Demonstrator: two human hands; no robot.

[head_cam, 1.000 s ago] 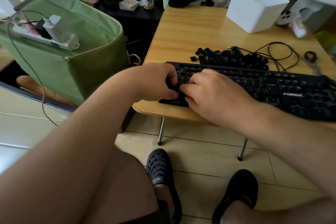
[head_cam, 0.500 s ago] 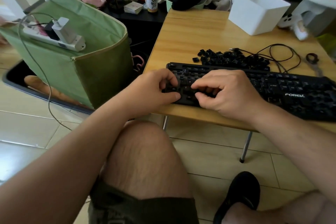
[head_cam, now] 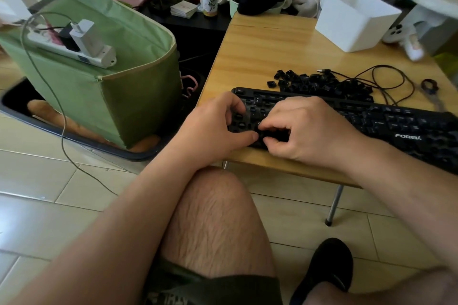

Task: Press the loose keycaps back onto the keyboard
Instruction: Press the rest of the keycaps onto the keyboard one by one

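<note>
Both hands work the left end of the black plastic keyboard, which lies along the near edge of the smooth wooden desk. The left hand curls round its corner, thumb on the front edge; the right hand pinches something small and dark, too hidden to identify. Loose squarish keycaps are heaped just behind the keyboard.

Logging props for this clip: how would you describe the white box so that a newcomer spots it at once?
Start at the wooden table and go to its far right corner, beyond the keyboard and the pile of loose keycaps. The white box stands there, open-topped, the only large white thing on the table.
</note>
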